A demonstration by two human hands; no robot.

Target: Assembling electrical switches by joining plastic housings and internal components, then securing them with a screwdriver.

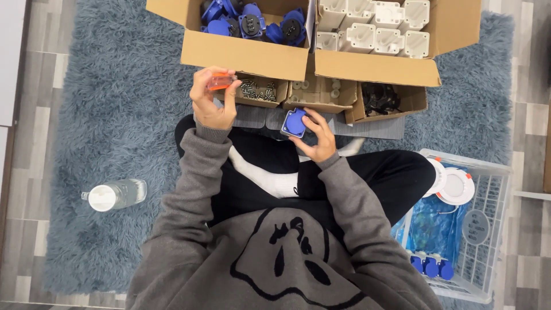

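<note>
small orange part (221,81), pinched in the left hand (213,100) above the screw box; blue square socket (295,122), face up, held in the right hand (315,136) over the lap

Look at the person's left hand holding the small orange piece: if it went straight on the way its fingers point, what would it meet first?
Probably the small open cardboard tray of dark screws, just beyond the left hand and its small translucent orange plastic piece; height above the tray is unclear.

The left hand (213,99) covered most of the orange piece (221,81). Above it, both cardboard boxes (247,54) ran off the top edge. Beside it, the small screws (258,89) were too tiny to tell apart.
</note>
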